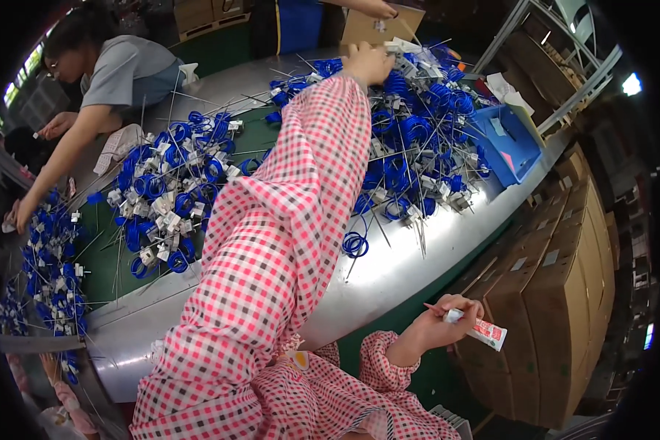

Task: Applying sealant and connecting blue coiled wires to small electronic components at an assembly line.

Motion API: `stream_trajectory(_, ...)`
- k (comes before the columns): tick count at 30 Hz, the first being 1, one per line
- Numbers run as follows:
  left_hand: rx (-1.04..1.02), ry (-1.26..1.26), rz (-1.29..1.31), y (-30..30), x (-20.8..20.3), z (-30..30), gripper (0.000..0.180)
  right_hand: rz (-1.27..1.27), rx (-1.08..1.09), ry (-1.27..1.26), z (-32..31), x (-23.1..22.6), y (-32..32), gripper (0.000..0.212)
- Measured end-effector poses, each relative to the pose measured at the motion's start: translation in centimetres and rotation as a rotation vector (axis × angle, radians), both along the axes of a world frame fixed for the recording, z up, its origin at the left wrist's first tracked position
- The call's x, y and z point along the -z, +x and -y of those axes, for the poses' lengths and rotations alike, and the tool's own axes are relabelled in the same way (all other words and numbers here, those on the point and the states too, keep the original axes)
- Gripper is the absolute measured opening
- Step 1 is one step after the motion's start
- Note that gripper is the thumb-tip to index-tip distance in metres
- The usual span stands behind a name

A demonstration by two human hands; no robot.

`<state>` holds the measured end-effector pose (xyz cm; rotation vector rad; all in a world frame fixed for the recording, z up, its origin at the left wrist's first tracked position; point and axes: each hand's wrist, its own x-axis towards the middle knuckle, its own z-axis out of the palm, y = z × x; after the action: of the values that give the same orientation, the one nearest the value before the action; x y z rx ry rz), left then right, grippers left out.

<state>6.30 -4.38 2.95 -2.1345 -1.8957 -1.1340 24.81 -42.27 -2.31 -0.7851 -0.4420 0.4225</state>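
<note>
My left hand [369, 63] reaches across to the far side of the metal table, its sleeve in pink checks. Its fingers curl down at the edge of a heap of blue coiled cables [411, 132] with white connector blocks and thin metal rods. A whitish connector block [405, 48] lies right beside the fingers; whether they grip anything is hidden. Off the table's near edge, at the lower right, my right hand [447, 323] is closed around a slim white packet [488, 334] with red print, one end sticking out to the right.
A second heap of coils [176, 191] covers the green mat [99, 253] on the left. At the right edge stands a blue tray [507, 143]; big cardboard boxes [557, 293] are below it. A co-worker in grey [128, 70] reaches over the far left; another person's hand [370, 7] shows at the top.
</note>
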Motion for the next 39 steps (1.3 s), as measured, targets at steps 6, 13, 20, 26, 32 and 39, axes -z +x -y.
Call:
stream_trajectory(6,0.083,0.205,-0.216,-6.1,0.1,4.9,0.035,-0.018,-0.081,-0.044,0.0,0.4,-0.5,0.015)
stream_trajectory(13,0.102,0.461,-0.182,-23.8,-4.8,19.4,0.017,-0.047,-0.124,-0.091,-0.8,0.1,-2.8,0.019)
stream_trajectory(20,-0.160,-0.476,-0.066,-35.7,3.3,30.6,0.030,-0.034,-0.280,-0.066,-0.8,0.0,-6.1,0.015)
stream_trajectory(26,-0.311,-0.164,-0.324,-32.0,8.4,36.2,0.051,0.026,-0.344,-0.051,0.9,-0.7,-7.4,0.019)
stream_trajectory(32,-0.581,-0.457,-0.073,-30.0,8.1,37.7,0.047,0.041,-0.308,-0.069,2.2,-1.5,-8.0,0.013)
stream_trajectory(39,-0.487,-0.258,0.176,-29.2,8.5,39.7,0.045,0.105,-0.404,-0.023,3.6,-3.1,-9.7,0.014)
